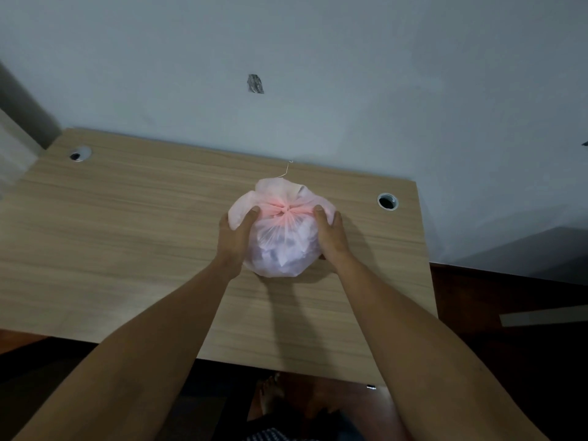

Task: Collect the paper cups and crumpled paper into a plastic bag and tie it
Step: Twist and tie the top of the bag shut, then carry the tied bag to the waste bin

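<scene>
A pale pink, see-through plastic bag (283, 246) sits on the wooden desk (127, 237), bulging with white crumpled paper and cups that show dimly through it. Its neck is gathered into a pink knot (284, 211) on top, with loose flaps spreading behind. My left hand (234, 233) cups the bag's left side, thumb near the knot. My right hand (331, 232) cups the right side the same way. Both sets of fingers curve round the bag and are partly hidden behind it.
Two round cable holes are set in the desk, one at the far left (79, 153) and one at the far right (387, 201). A thin string (285, 170) lies behind the bag. A grey wall (318, 74) rises right behind the desk. Dark floor lies to the right.
</scene>
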`<state>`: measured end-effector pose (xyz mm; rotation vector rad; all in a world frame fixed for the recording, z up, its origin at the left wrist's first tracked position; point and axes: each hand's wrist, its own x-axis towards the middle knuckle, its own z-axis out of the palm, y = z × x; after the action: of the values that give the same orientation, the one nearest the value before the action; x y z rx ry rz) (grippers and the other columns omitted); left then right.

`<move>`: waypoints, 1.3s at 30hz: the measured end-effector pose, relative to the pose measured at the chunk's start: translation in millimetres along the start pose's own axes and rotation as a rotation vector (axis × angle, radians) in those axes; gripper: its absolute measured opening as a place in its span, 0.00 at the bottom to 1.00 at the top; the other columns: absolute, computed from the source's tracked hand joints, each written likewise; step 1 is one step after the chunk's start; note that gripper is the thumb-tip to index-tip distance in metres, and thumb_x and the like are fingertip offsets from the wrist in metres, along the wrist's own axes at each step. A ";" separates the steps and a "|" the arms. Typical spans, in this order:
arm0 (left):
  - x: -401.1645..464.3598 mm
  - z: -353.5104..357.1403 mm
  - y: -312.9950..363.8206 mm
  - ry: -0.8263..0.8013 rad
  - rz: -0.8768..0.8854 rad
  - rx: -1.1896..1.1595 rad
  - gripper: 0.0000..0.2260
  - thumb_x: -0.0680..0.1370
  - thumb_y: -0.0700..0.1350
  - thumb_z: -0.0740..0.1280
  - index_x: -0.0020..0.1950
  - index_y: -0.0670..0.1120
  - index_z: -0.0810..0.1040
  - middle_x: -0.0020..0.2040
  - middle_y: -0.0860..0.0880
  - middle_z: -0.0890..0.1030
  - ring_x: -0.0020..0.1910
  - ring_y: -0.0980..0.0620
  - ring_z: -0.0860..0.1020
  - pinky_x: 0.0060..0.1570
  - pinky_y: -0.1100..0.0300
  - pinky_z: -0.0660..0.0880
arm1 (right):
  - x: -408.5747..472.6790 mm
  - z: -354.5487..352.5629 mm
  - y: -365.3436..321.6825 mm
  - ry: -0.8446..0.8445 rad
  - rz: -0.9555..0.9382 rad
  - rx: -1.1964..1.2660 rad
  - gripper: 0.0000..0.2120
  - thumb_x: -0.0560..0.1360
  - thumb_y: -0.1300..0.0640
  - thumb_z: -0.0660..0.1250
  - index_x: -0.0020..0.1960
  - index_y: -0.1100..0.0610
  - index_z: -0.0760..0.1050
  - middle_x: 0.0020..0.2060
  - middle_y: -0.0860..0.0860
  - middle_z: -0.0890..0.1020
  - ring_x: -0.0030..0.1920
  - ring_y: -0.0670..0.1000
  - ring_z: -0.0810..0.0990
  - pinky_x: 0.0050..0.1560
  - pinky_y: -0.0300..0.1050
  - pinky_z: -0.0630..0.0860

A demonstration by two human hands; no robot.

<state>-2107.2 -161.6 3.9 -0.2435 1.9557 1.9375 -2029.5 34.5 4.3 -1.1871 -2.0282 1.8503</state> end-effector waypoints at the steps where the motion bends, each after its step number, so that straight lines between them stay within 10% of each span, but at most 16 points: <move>1: -3.9 1.4 1.5 0.006 0.052 0.002 0.27 0.73 0.58 0.77 0.68 0.49 0.77 0.58 0.52 0.84 0.51 0.57 0.85 0.43 0.62 0.82 | -2.8 -0.7 0.0 0.002 -0.012 -0.003 0.26 0.79 0.39 0.64 0.70 0.51 0.67 0.58 0.49 0.78 0.60 0.54 0.78 0.59 0.47 0.73; 22: -130.0 -74.5 69.3 0.130 0.405 0.044 0.14 0.77 0.55 0.73 0.61 0.51 0.83 0.54 0.54 0.86 0.54 0.56 0.84 0.53 0.55 0.81 | -110.9 25.6 -52.5 -0.065 -0.317 -0.097 0.33 0.78 0.34 0.58 0.77 0.52 0.64 0.70 0.57 0.76 0.68 0.59 0.75 0.68 0.52 0.72; 39: -158.6 -433.0 127.0 0.519 0.444 0.011 0.27 0.75 0.63 0.72 0.68 0.51 0.78 0.59 0.53 0.83 0.55 0.56 0.82 0.59 0.55 0.80 | -284.6 348.1 -139.5 -0.356 -0.582 -0.134 0.27 0.81 0.37 0.57 0.74 0.52 0.68 0.68 0.56 0.77 0.66 0.60 0.76 0.64 0.49 0.72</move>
<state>-2071.8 -607.4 173.5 -0.3633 2.5234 2.3111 -2104.3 -403.6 159.7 -0.2269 -2.3671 1.7215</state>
